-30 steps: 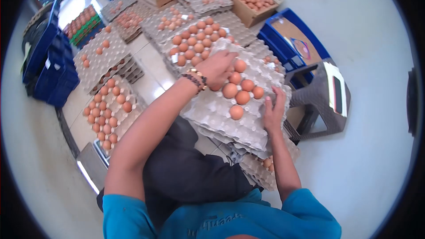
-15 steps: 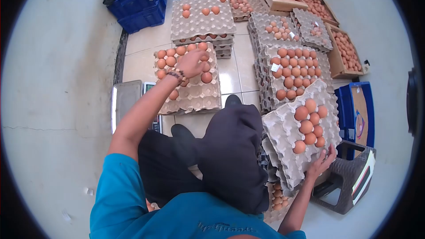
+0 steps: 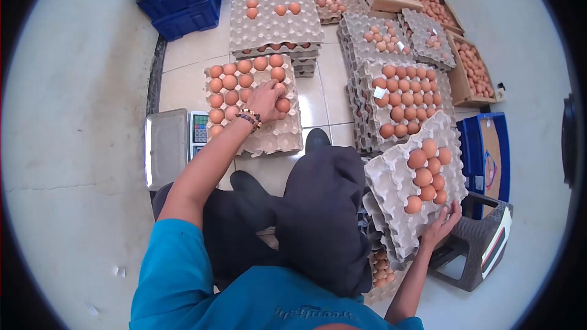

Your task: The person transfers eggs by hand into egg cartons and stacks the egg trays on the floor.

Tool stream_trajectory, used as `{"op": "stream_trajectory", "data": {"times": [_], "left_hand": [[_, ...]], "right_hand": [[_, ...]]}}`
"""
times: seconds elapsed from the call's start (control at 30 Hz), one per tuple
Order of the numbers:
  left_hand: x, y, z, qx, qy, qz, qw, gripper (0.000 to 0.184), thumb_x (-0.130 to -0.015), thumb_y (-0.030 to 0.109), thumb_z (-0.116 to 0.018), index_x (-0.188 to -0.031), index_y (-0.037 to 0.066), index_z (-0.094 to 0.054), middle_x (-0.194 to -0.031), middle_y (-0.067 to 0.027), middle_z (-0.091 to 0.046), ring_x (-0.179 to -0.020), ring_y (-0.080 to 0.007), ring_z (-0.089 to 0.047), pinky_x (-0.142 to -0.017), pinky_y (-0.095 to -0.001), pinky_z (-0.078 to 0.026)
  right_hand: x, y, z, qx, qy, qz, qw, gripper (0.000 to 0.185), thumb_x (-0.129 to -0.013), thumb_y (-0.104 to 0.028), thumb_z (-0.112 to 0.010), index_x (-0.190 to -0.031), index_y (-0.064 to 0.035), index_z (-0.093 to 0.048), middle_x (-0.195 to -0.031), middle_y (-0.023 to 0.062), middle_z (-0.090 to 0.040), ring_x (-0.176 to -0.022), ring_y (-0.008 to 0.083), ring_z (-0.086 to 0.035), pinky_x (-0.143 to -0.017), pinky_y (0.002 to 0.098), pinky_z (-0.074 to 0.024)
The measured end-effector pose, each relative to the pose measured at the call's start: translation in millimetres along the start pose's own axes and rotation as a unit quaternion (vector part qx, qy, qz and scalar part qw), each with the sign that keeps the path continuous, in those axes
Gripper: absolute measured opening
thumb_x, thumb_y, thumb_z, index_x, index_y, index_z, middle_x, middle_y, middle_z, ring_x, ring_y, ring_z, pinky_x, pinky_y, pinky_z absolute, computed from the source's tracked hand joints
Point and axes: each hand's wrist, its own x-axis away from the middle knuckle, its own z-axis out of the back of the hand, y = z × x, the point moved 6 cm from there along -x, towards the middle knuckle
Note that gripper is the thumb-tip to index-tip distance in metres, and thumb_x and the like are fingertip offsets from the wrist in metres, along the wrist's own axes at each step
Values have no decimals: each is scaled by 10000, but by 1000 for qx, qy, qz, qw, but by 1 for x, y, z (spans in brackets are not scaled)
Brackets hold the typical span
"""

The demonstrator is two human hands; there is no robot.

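My left hand point(image 3: 264, 101) is over a grey cardboard egg tray point(image 3: 273, 141) on the floor in front of me. Its fingers curl down at an egg point(image 3: 280, 88) in the right-hand part; the palm side is hidden. Brown eggs point(image 3: 230, 82) fill much of the tray's back and left, while its front right cups are bare. At the lower right, my right hand point(image 3: 441, 227) grips the edge of a tilted egg tray point(image 3: 391, 198) that carries a cluster of brown eggs point(image 3: 430, 174) and rests on other trays.
A scale point(image 3: 166, 150) stands at the left, blue crates point(image 3: 189, 9) behind it. Stacked egg trays point(image 3: 275, 30) are at the back and more trays point(image 3: 361, 107) on the right. Wooden boxes point(image 3: 391, 3) of eggs, a blue bin point(image 3: 502, 146) and a dark stool point(image 3: 474, 238) line the right side.
My left hand has shifted slightly toward me over the tray. More eggs show in the tray's left and middle, where my forearm was before. My right hand stays on the tilted tray.
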Motion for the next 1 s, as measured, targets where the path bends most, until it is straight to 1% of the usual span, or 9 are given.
{"op": "stream_trajectory", "data": {"times": [0.2, 0.23, 0.37, 0.5, 0.6, 0.7, 0.8, 0.83, 1.0], "left_hand": [[-22, -2, -7, -8, -111, 40, 993, 436, -623, 319, -814, -965, 97, -657, -1172, -143, -587, -1069, -358, -585, -885, -478, -507], [-25, -8, -14, -23, -98, 40, 994, 444, -615, 340, -802, -939, 79, -646, -1072, -163, -615, -1000, -367, -608, -844, -480, -512], [-31, -10, -12, -1, -119, -12, 993, 320, -641, 276, -768, -853, 70, -646, -979, -206, -618, -924, -366, -640, -851, -448, -527], [-17, 9, 11, 81, -67, -8, 994, 335, -587, 170, -825, -816, 74, -599, -942, -142, -566, -929, -324, -594, -814, -401, -514], [-15, -4, 5, 93, -32, -65, 993, 403, -564, 196, -859, -846, 78, -597, -957, -113, -573, -964, -273, -593, -803, -384, -512], [-9, -3, 24, 117, -29, 28, 992, 416, -615, 154, -887, -900, 71, -596, -934, -49, -598, -939, -178, -608, -791, -315, -522], [-8, -13, 35, 346, -42, 101, 932, 410, -677, 90, -892, -960, 47, -599, -957, -6, -608, -904, -99, -613, -781, -246, -531], [-11, -9, 38, 456, -49, 77, 885, 425, -712, 38, -876, -1047, 22, -614, -1017, -3, -612, -892, -85, -632, -812, -223, -542], [-18, 137, 131, 337, -26, -157, 928, 539, -654, 106, -903, -1121, 8, -651, -1239, -76, -568, -988, -137, -640, -873, -269, -546]], "right_hand": [[0, 7, -5, 4, 3, -7, 1000, 407, -985, -174, -532, -1327, 44, -504, -1316, 202, -522, -1222, 331, -493, -1081, 436, -361], [-1, 11, -2, 13, 9, -16, 1000, 408, -982, -175, -535, -1326, 43, -506, -1312, 202, -525, -1222, 331, -493, -1082, 436, -361], [-1, -7, 1, 18, 13, -24, 999, 403, -940, -134, -534, -1310, 25, -519, -1288, 209, -542, -1227, 335, -512, -1101, 420, -353], [-2, -6, 2, -16, 33, -16, 999, 396, -922, -145, -559, -1288, 5, -542, -1272, 175, -546, -1221, 313, -505, -1085, 402, -359], [0, -5, 2, -10, 41, 1, 999, 397, -933, -170, -564, -1294, -6, -543, -1273, 159, -555, -1206, 294, -515, -1066, 395, -371], [-2, -7, 4, -24, 44, 6, 999, 387, -927, -178, -570, -1266, 6, -541, -1258, 193, -540, -1204, 340, -509, -1072, 415, -366], [-2, -8, 3, -34, 39, 1, 999, 385, -928, -189, -574, -1253, 15, -538, -1255, 211, -534, -1205, 363, -506, -1075, 425, -364], [-3, -9, 4, -33, 37, 0, 999, 385, -928, -189, -574, -1253, 15, -538, -1256, 211, -533, -1205, 363, -506, -1075, 426, -364], [-2, -8, 4, -38, 32, -8, 999, 385, -931, -193, -572, -1252, 17, -538, -1262, 218, -531, -1208, 370, -506, -1076, 430, -363]]}}
